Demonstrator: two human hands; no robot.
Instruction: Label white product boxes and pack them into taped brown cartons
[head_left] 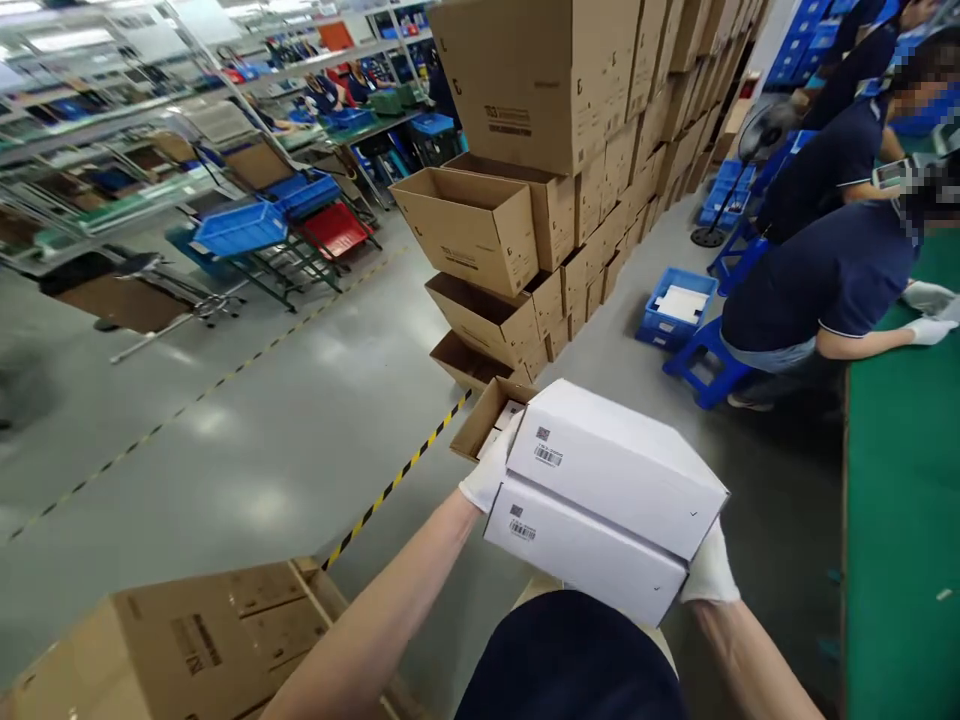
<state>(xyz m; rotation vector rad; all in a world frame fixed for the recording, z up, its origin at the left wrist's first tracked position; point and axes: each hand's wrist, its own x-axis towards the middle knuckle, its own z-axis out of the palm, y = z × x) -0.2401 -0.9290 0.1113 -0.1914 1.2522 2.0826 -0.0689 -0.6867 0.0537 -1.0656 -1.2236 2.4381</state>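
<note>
Two white boxes, an upper one (615, 470) and a lower one (581, 545), lie one on the other in front of my body. Each bears a printed code label at its left end and a small tick mark at its right. My left hand (491, 472), in a white glove, grips their left end. The gloved right hand (712, 572) clasps their right end; most of its fingers are hidden behind the boxes. Just beyond my left hand an open brown carton (484, 425) on the floor holds some white boxes.
Stacked brown cartons (480, 230) rise ahead, several open at the top. More cartons (202, 640) stand at lower left. A green-topped table (904, 520) runs along the right, where co-workers (817, 270) sit on blue stools (705, 370). A blue crate (675, 310) stands on the floor.
</note>
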